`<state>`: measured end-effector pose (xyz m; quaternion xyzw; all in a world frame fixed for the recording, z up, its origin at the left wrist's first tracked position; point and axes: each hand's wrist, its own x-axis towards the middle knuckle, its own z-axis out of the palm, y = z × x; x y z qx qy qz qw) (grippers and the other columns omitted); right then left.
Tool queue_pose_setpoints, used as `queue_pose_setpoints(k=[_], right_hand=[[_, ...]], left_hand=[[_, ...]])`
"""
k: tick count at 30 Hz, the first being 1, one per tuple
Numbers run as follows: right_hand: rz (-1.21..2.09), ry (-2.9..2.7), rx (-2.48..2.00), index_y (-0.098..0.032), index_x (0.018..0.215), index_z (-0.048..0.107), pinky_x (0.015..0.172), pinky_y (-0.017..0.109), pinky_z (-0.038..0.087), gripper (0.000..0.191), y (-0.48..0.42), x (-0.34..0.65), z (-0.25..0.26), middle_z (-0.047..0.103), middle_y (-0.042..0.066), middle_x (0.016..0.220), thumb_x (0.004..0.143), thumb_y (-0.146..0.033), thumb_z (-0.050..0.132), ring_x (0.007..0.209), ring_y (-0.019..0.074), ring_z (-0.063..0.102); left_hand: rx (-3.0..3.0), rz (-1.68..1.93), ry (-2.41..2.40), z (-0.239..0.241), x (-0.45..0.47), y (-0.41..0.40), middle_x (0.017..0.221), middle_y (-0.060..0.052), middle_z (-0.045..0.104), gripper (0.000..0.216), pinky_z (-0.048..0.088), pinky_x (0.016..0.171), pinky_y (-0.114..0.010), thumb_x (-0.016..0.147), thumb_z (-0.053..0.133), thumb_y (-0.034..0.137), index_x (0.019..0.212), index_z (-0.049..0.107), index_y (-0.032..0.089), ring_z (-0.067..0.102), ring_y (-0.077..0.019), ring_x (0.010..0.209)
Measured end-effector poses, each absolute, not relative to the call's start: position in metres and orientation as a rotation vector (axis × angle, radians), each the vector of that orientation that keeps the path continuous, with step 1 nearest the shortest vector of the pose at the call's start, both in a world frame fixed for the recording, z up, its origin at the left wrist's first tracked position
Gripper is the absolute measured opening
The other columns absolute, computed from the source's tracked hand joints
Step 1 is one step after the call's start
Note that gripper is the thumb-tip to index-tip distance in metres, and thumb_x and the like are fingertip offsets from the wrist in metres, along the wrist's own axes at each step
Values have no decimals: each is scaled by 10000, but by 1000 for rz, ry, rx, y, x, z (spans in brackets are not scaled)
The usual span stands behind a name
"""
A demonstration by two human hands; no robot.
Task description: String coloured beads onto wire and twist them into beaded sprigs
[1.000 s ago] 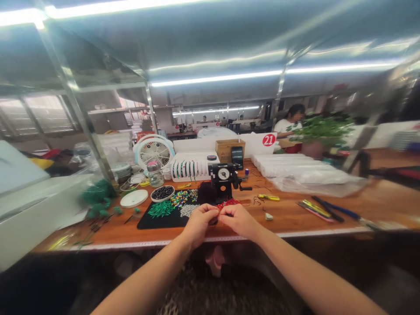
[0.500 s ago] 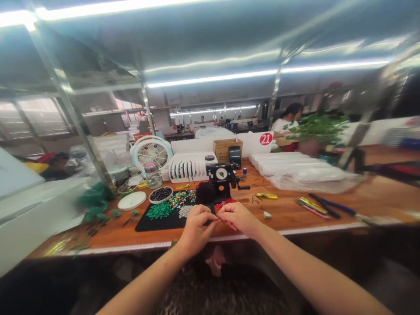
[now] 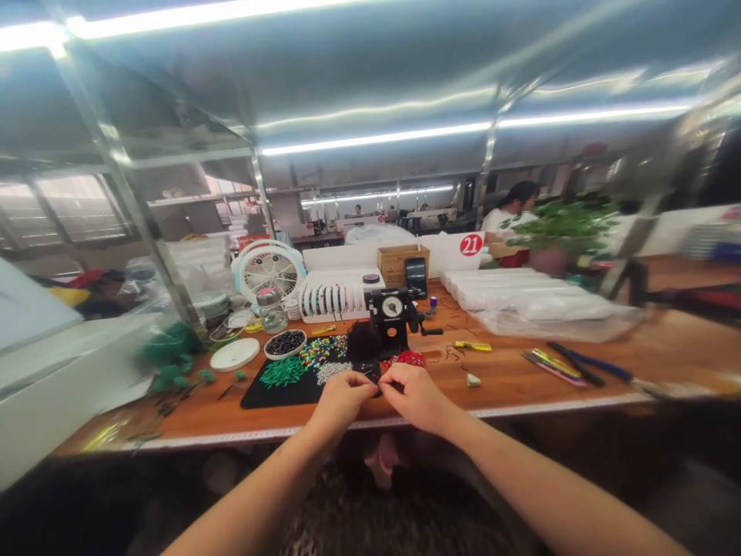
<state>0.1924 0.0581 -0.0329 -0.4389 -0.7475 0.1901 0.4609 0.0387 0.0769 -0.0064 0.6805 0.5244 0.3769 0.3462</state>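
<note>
My left hand (image 3: 340,399) and my right hand (image 3: 414,395) meet fingertip to fingertip over the front edge of a black mat (image 3: 272,388). Both pinch a small dark piece between them that is too small to name. On the mat lie heaps of green beads (image 3: 282,371), mixed coloured beads (image 3: 320,351), pale beads (image 3: 332,371) and red beads (image 3: 408,358). Just behind my hands stands a black hand-cranked device with a round dial (image 3: 394,312).
The wooden table (image 3: 509,378) carries a bowl of dark beads (image 3: 284,343), a white lid (image 3: 235,354), a small fan (image 3: 268,270), a glass jar (image 3: 270,308), a white rack (image 3: 336,295), a phone (image 3: 415,277), pliers and tools (image 3: 570,366), and plastic-wrapped packs (image 3: 532,301). Another person (image 3: 509,216) sits far behind.
My hands have shifted slightly forward and together, still pinching the small piece. The view has moved a little; nothing on the table has moved.
</note>
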Motion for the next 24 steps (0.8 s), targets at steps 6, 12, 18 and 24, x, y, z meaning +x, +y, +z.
queue_pose_setpoints(k=[6,12,18,24], right_hand=[[378,-1941,-1038,-157,606,589,586,239,360,197,59,195,-33,574,22,633,759,-78,495,607,134,500],[358,-1899,-1040,-158,634,611,594,242,376,174,59,197,-37,575,20,637,776,-123,516,609,134,509],[414,-1836,-1037,-159,657,608,597,219,404,155,59,200,-32,597,5,651,782,-124,523,626,123,540],[419,-1892,-971,-162,672,604,621,221,404,155,57,203,-28,582,0,673,787,-106,518,649,119,537]], left_hand=[[1704,1063,1333,-10,44,80,709,-42,700,98,457,700,-305,609,633,259,584,660,168,627,-207,728],[1722,1121,1291,-14,44,80,637,-26,676,130,462,657,-309,625,643,301,600,653,174,609,-197,660],[1803,1149,1128,-5,29,84,704,-11,660,170,428,731,-279,660,661,345,612,641,184,582,-172,725],[1691,1007,1084,9,23,98,621,1,643,261,395,664,-265,732,609,413,676,676,167,560,-154,643]])
